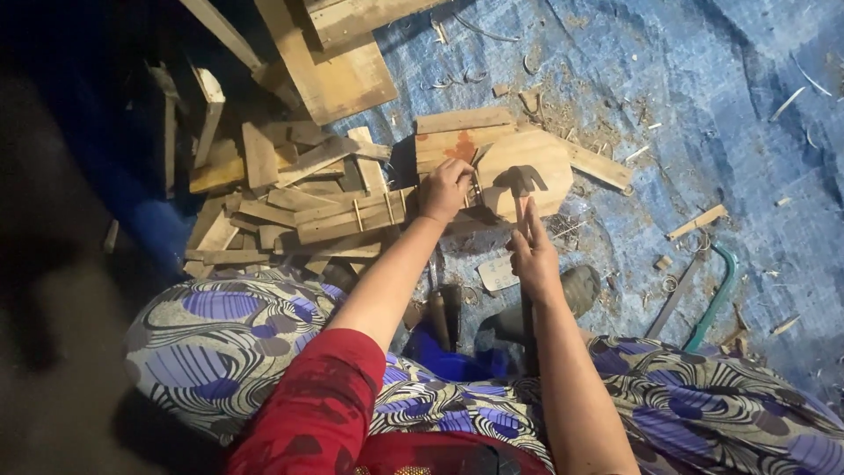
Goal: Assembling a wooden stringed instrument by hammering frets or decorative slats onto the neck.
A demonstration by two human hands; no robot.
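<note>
- Left hand (446, 189) set down on the flat rounded plywood piece (527, 167), fingers (459, 169) curled and pressed together on its near-left edge, seemingly pinching something small there (a nail, perhaps; too small to tell).
- Right hand (533, 257) closed around the long dark handle of a metal-headed hammer (520, 182), fingers wrapped tight low on the handle, index finger laid straight along the shaft toward the head.
- Hammer head resting on or just above the plywood piece, just right of the left fingers and straight beyond the right fingertips.
- Plywood piece lying on the blue woven tarpaulin (703, 114) on the floor, partly over a pale rectangular board with an orange stain (457, 145), which sits just beyond the left fingers.
- Left of the left fingers: a heap of short pale wooden offcuts (290, 193), and a longer slat with thin pegs standing in it (352, 218) touching the wrist side.
- Well right of the right fingers: a green-framed saw (716, 299) and a small loose wooden block (696, 222).
- Wood shavings and chips scattered beyond both hands (so cutting or planing looks already done).
- Judged progress: pieces cut and brought together, joining in hand; nothing visibly driven into the plywood yet, so fixing looks barely begun, with the heap of offcuts unused.
</note>
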